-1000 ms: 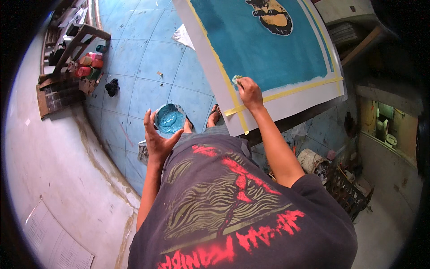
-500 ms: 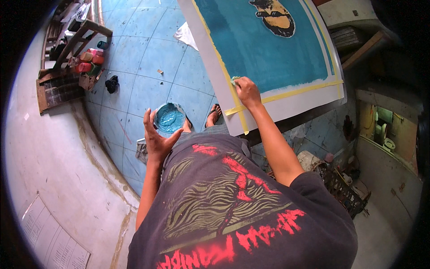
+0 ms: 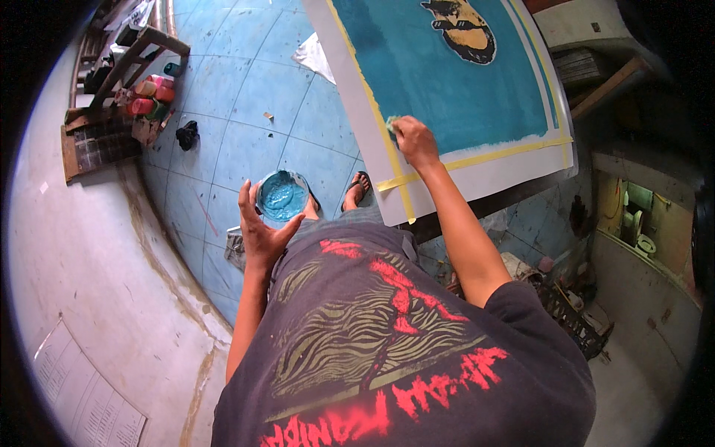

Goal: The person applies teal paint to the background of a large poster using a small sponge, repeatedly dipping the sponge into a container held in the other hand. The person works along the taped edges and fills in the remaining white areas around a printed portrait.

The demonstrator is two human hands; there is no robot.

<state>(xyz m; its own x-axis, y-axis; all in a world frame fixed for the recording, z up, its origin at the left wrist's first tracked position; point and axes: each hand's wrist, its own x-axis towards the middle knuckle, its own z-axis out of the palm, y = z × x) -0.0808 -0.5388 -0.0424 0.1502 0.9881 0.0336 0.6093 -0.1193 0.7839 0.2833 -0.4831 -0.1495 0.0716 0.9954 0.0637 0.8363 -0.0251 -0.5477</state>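
Observation:
My left hand (image 3: pixel 261 237) curls round a round tub of thick teal paint (image 3: pixel 282 197), held upright beside my hip. Closed fingers of my right hand (image 3: pixel 418 145) pinch a small pale-green sponge (image 3: pixel 392 122), partly hidden by them. It touches the sheet where teal meets the left strip of yellow masking tape (image 3: pixel 370 95). The large white sheet bears a teal painted area (image 3: pixel 462 112), with a bearded face in sunglasses (image 3: pixel 465 33) near its far side. Another tape strip (image 3: pixel 491 155) crosses the near edge, below a ragged line of paint.
Blue floor tiles (image 3: pixel 246 97) lie left of the sheet. Red and pink paint containers (image 3: pixel 149 97) stand by a wooden frame (image 3: pixel 138 63). A black crumpled thing (image 3: pixel 187 135) is on the floor. A dark crate (image 3: pixel 570 320) stands at the right, and a pale wall (image 3: pixel 97 246) runs along my left.
My right hand with the sponge has moved a little farther up along the left tape strip. The left hand and paint tub stay in place.

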